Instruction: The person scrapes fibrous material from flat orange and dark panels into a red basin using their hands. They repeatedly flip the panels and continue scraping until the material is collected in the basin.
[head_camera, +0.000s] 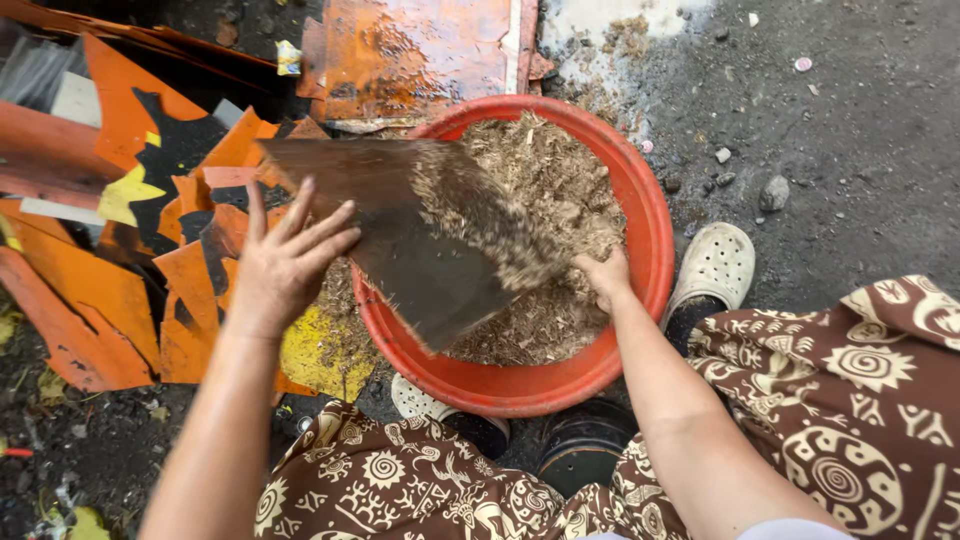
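A red round basin (648, 215) sits on the ground, filled with brownish sawdust-like chaff (560, 185). A dark brown flat board (400, 235) is tilted over the basin's left rim, with chaff sliding down it into the basin. My left hand (285, 255) is spread flat against the board's left edge, fingers apart. My right hand (603, 277) is buried in the chaff near the basin's near side, fingers hidden in the material. My knees in brown patterned cloth (860, 390) frame the bottom of the view.
Broken orange and black sheet pieces (110, 250) lie piled to the left. A wet orange panel (420, 55) lies behind the basin. White perforated clogs (715, 265) stand by the basin. Grey gravelly ground (850, 130) with small stones stretches right. A dark round lid (585, 450) lies between my knees.
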